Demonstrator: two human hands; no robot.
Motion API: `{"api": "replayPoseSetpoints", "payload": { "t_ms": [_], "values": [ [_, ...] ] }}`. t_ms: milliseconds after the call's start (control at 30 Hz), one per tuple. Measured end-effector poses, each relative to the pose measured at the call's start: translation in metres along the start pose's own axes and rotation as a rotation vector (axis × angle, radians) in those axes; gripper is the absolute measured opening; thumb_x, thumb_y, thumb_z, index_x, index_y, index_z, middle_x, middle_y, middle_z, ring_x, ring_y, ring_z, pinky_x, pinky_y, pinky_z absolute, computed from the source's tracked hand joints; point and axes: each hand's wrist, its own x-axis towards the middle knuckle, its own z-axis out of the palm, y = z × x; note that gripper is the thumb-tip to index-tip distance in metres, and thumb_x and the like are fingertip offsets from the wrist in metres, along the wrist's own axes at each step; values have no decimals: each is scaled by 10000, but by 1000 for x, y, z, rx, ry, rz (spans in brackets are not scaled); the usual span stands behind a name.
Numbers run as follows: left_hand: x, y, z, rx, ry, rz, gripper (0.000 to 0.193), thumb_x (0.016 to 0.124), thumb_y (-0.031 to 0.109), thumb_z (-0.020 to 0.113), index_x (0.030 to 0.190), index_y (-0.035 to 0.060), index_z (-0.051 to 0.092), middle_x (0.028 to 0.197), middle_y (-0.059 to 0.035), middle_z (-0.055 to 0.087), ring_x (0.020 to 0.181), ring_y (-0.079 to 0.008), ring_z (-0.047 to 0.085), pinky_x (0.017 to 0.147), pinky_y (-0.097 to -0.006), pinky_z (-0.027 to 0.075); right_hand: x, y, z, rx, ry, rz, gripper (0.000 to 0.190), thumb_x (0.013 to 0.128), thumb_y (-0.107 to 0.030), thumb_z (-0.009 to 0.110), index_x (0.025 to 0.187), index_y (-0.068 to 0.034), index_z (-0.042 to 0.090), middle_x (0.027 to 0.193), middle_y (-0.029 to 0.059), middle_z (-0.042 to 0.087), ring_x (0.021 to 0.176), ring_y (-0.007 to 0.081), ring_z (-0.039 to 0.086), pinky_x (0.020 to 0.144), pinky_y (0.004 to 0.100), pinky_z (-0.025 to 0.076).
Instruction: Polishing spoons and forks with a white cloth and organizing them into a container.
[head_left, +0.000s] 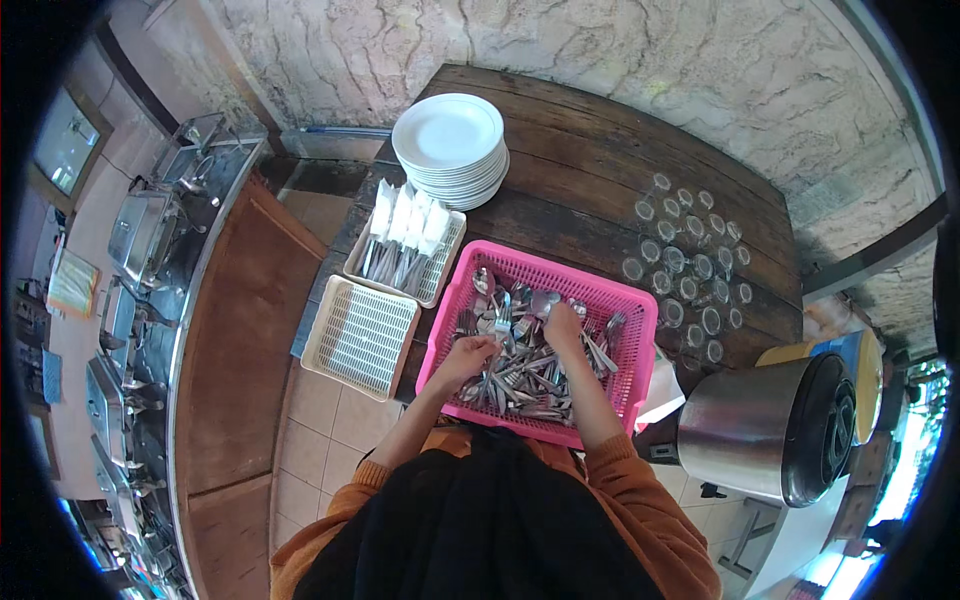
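Observation:
A pink plastic basket (646, 330) full of loose metal spoons and forks stands in front of me at the table's near edge. My left hand (466, 360) is over its left half, fingertips pinched on a fork (503, 321) whose tines point away from me. Over the middle of the basket, my right hand (564, 328) has its fingers closed at a spoon (543, 301); the bowl shows beside the fingertips and the handle is hidden. Jumbled cutlery (525, 382) lies beneath both hands.
Left of the basket sit a cream plastic tray (360, 334) and another tray (442, 281) with cutlery partly wrapped in white paper (405, 214). Behind stand stacked white plates (448, 135). Several glass cups (688, 288) are on the wooden table (570, 180); a large steel pot (739, 424) stands right.

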Motion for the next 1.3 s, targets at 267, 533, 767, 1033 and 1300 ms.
{"api": "replayPoseSetpoints", "payload": {
  "t_ms": [267, 533, 767, 1033, 1300],
  "values": [
    [9, 1, 4, 165, 58, 146, 268, 781, 193, 585, 978, 12, 586, 769, 11, 572, 671, -44, 503, 581, -191, 418, -10, 5, -58, 644, 74, -85, 190, 698, -171, 614, 773, 1, 583, 680, 148, 584, 620, 246, 580, 577, 338, 439],
    [20, 26, 43, 168, -26, 235, 236, 772, 120, 597, 983, 16, 579, 788, -3, 595, 681, -59, 535, 563, -197, 444, -44, -5, -92, 1305, -191, 97, 214, 853, -180, 473, 884, 21, 542, 723, 43, 547, 621, 118, 559, 533, 244, 497],
    [16, 29, 63, 171, -70, 187, 203, 791, 144, 581, 956, 27, 595, 799, -6, 597, 696, -63, 543, 597, -205, 462, -65, 10, -76, 1377, -232, 143, 239, 879, -180, 411, 938, 28, 513, 806, 65, 541, 685, 137, 564, 575, 271, 524],
    [29, 7, 63, 175, -108, 224, 186, 744, 140, 635, 866, 6, 592, 729, -26, 595, 603, -71, 542, 513, -194, 434, -78, 6, -73, 1302, -261, 217, 256, 834, -193, 507, 1009, -8, 535, 837, 32, 560, 753, 110, 556, 607, 265, 508],
    [41, -22, 71, 653, 16, 473, 256, 780, 215, 588, 866, -22, 543, 680, -81, 576, 539, -103, 526, 475, -233, 403, -85, 22, -52, 1555, -246, 233, 254, 837, -229, 506, 987, -28, 547, 842, 27, 549, 765, 104, 542, 634, 276, 492]
  ]
}}
